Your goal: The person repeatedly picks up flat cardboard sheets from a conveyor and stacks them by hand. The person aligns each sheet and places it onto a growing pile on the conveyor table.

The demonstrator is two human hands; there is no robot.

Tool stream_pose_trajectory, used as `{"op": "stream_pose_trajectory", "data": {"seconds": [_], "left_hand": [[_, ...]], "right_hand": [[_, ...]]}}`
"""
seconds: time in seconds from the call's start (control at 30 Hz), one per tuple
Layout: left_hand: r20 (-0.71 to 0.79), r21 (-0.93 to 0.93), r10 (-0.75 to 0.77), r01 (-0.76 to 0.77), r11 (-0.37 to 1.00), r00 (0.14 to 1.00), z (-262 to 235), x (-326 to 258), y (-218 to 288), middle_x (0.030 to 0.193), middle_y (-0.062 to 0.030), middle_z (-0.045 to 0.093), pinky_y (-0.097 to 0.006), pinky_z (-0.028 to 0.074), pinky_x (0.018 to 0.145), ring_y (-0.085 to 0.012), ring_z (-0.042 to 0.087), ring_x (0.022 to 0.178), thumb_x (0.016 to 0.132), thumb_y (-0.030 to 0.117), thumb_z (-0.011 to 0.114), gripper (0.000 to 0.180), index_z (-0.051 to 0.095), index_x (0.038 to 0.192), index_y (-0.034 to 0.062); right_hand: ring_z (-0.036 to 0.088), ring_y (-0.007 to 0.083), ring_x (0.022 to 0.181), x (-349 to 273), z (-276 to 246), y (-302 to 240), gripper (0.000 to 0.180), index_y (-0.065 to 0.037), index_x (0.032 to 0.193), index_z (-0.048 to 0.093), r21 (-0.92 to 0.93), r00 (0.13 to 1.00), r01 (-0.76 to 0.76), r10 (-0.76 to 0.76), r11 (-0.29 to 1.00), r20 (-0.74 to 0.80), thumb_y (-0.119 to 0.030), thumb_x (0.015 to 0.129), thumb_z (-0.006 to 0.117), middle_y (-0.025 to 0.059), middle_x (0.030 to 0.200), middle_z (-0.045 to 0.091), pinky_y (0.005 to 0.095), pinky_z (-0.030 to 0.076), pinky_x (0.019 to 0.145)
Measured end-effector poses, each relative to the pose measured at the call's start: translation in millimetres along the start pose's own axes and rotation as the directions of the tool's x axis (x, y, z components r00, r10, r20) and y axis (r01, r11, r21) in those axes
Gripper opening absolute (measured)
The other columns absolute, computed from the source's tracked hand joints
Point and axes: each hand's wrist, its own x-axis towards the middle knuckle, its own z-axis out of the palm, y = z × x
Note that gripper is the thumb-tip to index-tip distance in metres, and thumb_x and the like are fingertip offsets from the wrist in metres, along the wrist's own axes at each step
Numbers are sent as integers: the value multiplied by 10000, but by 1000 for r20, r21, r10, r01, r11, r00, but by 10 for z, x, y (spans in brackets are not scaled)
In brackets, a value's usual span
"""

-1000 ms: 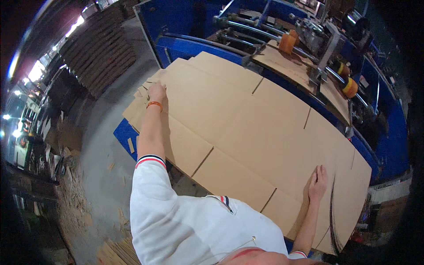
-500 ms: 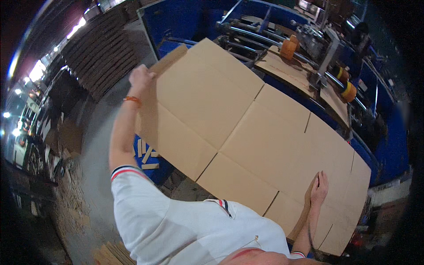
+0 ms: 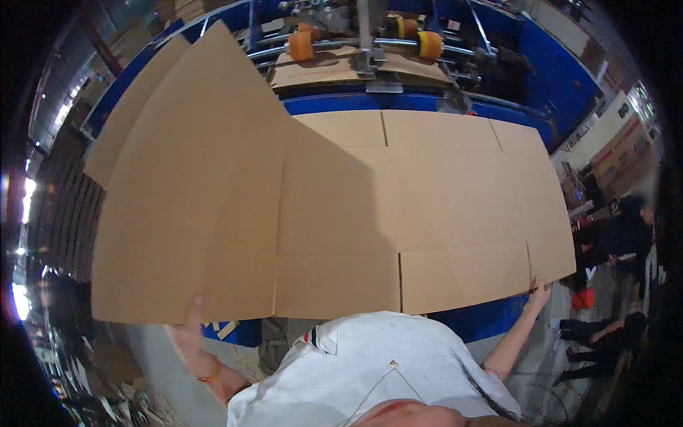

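Brown corrugated cardboard fills most of the scene: one large die-cut sheet point(image 3: 398, 213), creased and slotted into panels, held in front of a person in a white shirt point(image 3: 377, 370). The sheet's left panels are folded upward and stand tilted toward the person, while the right panels lie flatter, spread over the front edge of a blue machine point(image 3: 541, 64). The left hand point(image 3: 191, 329) is raised beneath the lower edge of the lifted left portion, touching it from below; its fingers are partly hidden behind the board, so the exact grip cannot be told. The right hand point(image 3: 538, 295) grasps the lower right corner of the sheet, fingers wrapped up against the edge. Behind the sheet, the machine carries orange rollers point(image 3: 302, 45) on metal shafts, with a further piece of cardboard point(image 3: 334, 67) lying on its bed. Another person in dark clothing point(image 3: 619, 242) stands at the far right, well apart from the sheet.
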Motion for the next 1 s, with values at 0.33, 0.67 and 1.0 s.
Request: {"op": "stream_pose_trajectory", "data": {"seconds": [0.33, 0.67, 1.0], "left_hand": [[-62, -246, -391, 366, 898, 918, 147, 502, -996, 1083, -76, 629, -292, 493, 829, -161, 592, 972, 847, 68, 696, 400, 538, 1203, -22], [149, -97, -109, 124, 987, 983, 1386, -324, -747, 1296, -136, 563, -401, 365, 1047, -274, 522, 1204, 867, 46, 614, 400, 552, 1259, -5], [799, 50, 279, -520, 853, 533, 2291, -698, -77, 1447, -115, 419, -527, 264, 1104, -352, 383, 1333, 693, -81, 543, 736, 482, 1375, 188]], "right_hand": [[506, 264, 1185, -1096, 222, -481, 520, 8, 1313, 477, 789, 989, -101, 147, 606, 14, -289, 909, 615, 137, 1327, 514, 427, 442, 966], [636, 311, 1009, -1742, 1211, -1802, 350, 13, 1187, 607, 119, 185, 972, -973, 202, 138, 24, 838, 582, 153, 1197, 631, 348, 511, 830], [557, 323, 1180, -2384, 1518, -1691, 581, -50, 1248, 585, 127, 26, 982, -772, 137, 636, 65, 682, 521, 185, 1304, 549, 426, 464, 967]]}}
